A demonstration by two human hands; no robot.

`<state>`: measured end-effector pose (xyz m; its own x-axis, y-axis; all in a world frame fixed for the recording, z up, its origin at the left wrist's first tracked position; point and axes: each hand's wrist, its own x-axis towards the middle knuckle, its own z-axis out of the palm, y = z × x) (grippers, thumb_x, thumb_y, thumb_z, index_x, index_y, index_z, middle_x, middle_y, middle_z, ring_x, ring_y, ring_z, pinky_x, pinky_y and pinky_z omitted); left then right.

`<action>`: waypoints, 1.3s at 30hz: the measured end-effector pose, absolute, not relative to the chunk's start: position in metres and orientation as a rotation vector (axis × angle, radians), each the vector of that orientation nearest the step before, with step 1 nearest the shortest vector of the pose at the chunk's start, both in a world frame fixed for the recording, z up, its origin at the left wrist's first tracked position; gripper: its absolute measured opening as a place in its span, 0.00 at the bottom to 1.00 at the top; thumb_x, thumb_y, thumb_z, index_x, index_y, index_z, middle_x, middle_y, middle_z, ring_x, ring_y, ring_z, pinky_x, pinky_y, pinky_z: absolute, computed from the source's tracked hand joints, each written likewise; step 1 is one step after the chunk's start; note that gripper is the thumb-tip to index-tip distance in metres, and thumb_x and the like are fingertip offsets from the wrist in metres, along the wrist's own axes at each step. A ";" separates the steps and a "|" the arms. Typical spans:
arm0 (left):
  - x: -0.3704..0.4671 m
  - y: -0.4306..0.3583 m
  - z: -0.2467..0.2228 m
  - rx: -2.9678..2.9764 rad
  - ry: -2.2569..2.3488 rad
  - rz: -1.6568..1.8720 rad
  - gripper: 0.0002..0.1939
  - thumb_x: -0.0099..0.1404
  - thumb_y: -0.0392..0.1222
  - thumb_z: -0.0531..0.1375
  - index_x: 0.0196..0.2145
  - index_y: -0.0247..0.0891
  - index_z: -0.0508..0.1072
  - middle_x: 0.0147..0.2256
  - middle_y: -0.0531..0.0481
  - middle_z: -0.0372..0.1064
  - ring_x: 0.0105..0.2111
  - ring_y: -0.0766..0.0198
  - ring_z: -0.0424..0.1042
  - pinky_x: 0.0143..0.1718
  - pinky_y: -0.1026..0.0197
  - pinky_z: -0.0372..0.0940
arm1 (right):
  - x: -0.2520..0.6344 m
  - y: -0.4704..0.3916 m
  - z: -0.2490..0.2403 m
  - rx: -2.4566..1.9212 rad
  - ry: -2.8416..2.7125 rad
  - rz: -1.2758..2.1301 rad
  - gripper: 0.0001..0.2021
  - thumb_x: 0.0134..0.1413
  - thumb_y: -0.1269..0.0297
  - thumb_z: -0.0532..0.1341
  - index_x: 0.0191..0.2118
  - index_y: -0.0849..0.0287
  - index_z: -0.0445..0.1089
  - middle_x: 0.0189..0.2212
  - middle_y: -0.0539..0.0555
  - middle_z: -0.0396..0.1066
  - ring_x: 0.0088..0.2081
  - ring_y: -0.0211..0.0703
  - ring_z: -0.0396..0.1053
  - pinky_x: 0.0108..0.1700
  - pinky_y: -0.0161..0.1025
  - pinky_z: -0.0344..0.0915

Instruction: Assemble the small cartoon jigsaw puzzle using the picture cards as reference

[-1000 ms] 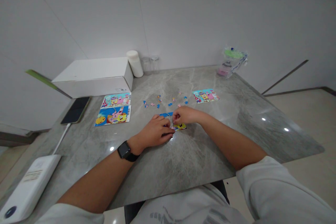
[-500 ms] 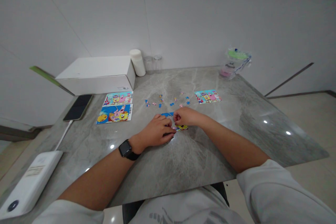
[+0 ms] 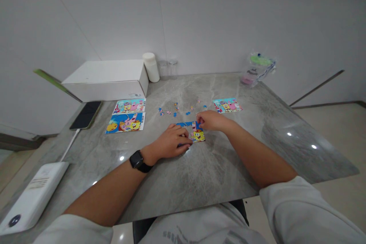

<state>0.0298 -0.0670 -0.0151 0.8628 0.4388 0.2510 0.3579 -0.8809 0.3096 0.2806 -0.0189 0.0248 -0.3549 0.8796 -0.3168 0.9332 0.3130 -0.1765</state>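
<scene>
A partly joined jigsaw puzzle (image 3: pixel 198 135), blue along the top with a yellow cartoon face at lower right, lies on the grey table. My left hand (image 3: pixel 175 141) rests over its left side, fingers spread and lying on it, hiding that part. At the puzzle's upper right corner, my right hand (image 3: pixel 212 120) has its fingertips pinched together. Whatever is between them is hidden. Several loose jigsaw pieces (image 3: pixel 188 113) are scattered just beyond the puzzle, some perhaps covered by my right hand.
Picture cards (image 3: pixel 126 123) lie at left, another card (image 3: pixel 228 105) at right. Behind stand a white box (image 3: pixel 108 78), a white bottle (image 3: pixel 151 67) and clear glasses (image 3: pixel 172 69). A plastic bag (image 3: pixel 256 70) sits back right. A phone (image 3: pixel 86 115) is cabled to a white power bank (image 3: pixel 36 194).
My right hand has shifted right and slightly away from me, uncovering the middle of the puzzle and its yellow face. My left hand has stayed in place on the puzzle.
</scene>
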 end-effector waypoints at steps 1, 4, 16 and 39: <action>0.028 -0.065 -0.015 2.778 0.619 0.480 0.13 0.76 0.47 0.58 0.51 0.48 0.82 0.46 0.47 0.76 0.47 0.56 0.72 0.52 0.50 0.60 | 0.283 -0.019 0.026 1.679 2.398 -0.468 0.11 0.58 0.67 0.68 0.47 0.55 0.79 0.43 0.54 0.82 0.44 0.45 0.77 0.40 0.35 0.62; 0.019 -0.055 -0.014 2.748 0.780 0.566 0.12 0.76 0.47 0.59 0.50 0.47 0.81 0.48 0.46 0.76 0.49 0.55 0.73 0.54 0.49 0.60 | 0.286 -0.023 0.030 1.666 2.356 -0.441 0.17 0.58 0.63 0.69 0.53 0.56 0.76 0.45 0.57 0.81 0.45 0.48 0.77 0.39 0.36 0.62; -0.003 -0.043 -0.014 2.716 1.149 0.265 0.34 0.58 0.63 0.71 0.55 0.44 0.72 0.55 0.41 0.70 0.56 0.42 0.70 0.55 0.43 0.64 | 0.285 -0.024 0.015 1.561 2.374 -0.512 0.32 0.51 0.56 0.74 0.60 0.55 0.69 0.48 0.59 0.79 0.47 0.52 0.77 0.38 0.37 0.62; 0.001 -0.040 -0.012 2.627 1.149 0.432 0.23 0.69 0.55 0.65 0.56 0.43 0.73 0.56 0.41 0.71 0.59 0.45 0.70 0.58 0.42 0.65 | 0.296 -0.014 0.035 1.705 2.414 -0.534 0.17 0.62 0.63 0.68 0.56 0.54 0.75 0.45 0.54 0.81 0.44 0.44 0.77 0.42 0.34 0.64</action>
